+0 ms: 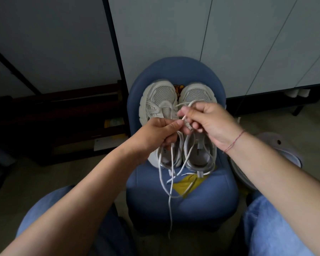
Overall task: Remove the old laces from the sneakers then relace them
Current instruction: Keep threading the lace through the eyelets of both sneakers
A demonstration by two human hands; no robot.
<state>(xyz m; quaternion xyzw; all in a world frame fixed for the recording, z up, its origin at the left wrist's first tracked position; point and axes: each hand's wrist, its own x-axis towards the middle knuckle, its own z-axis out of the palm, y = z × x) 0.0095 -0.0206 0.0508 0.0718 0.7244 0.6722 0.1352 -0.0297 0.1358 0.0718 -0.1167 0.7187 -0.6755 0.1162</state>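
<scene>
- A dim room: pale cabinet panels [174, 34] stand at the far side, dark low furniture sits to the left, and a blue padded stool [181, 206] in the middle serves as the surface.
- The pair of pale sneakers lies on the stool, toes pointing far, heels near; the left sneaker [160, 106] and the right sneaker [198, 95] touch side by side.
- Both hands are raised over the shoes. The left hand [155, 133] has its grip pressed together, thumb and forefinger pinching a white lace [171, 183]; the right hand [209, 121] pinches the same lace close to its tip, with a loop running over its fingers.
- The rest of the lace hangs in loose loops over the heels and trails off the near edge of the stool.
- Judgement: the lace looks free of the eyelets, so this is the sorting-out moment before threading. To do it well, find the stiff tip, run the lace through the fingers to clear the loops, then even both ends.
- In the way: the hanging loops cross one another and could knot if pulled hard; the hands hide the eyelets, so I cannot tell which shoe is bare.
- Around: a yellow scrap [185, 185] lies on the stool by the heels, a grey slipper [277, 145] on the floor to the right, and denim-clad knees either side.
</scene>
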